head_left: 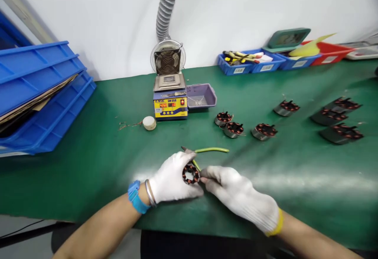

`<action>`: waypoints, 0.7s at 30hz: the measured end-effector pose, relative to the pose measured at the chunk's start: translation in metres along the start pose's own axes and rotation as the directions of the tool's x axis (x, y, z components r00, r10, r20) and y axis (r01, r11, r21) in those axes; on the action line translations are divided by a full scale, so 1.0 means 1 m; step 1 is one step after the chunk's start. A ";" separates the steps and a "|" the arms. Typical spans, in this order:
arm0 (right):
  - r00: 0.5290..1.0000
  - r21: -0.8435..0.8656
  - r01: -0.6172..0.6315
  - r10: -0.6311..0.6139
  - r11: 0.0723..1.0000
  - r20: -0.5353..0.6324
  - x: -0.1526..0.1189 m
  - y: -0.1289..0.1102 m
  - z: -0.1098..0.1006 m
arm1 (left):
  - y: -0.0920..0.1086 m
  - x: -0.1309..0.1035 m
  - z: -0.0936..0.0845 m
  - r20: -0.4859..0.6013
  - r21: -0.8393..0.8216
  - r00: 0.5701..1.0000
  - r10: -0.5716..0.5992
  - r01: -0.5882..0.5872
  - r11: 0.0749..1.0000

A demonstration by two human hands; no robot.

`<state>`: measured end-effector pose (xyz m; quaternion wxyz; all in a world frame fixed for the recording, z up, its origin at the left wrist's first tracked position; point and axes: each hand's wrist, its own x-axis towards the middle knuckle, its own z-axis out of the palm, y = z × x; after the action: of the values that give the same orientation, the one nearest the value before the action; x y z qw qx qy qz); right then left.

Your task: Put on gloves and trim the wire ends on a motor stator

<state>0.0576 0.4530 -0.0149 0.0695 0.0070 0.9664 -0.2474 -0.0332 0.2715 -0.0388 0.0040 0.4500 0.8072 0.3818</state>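
Observation:
My left hand (173,178), in a white glove, is wrapped round a motor stator (186,168), a ring with copper windings and black insulation. The stator's open face is turned up towards me. My right hand (233,190), gloved with a yellow cuff, has thumb and index finger pinched together at the stator's right edge. Whatever lies in that pinch is too small to make out. Just beyond the stator, pliers with green handles (212,149) lie on the table, partly hidden by my left hand.
A yellow-and-blue solder pot (170,107) stands at the back under a grey duct hose (167,11), beside a purple tray (214,97). Several stators (264,132) sit at right. Small bins (236,69) line the wall. Blue crates (65,105) stand left; a round white container (149,123) is nearer.

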 end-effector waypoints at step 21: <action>0.949 0.310 -0.170 0.071 0.935 0.307 -0.012 0.013 -0.021 | 0.006 -0.010 0.033 -0.286 -0.009 0.923 0.259 -0.273 0.962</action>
<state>0.0674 0.4742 -0.0014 0.2238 0.0419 0.8876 -0.4005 -0.0115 0.2865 -0.0613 -0.1521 0.4961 0.7215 0.4584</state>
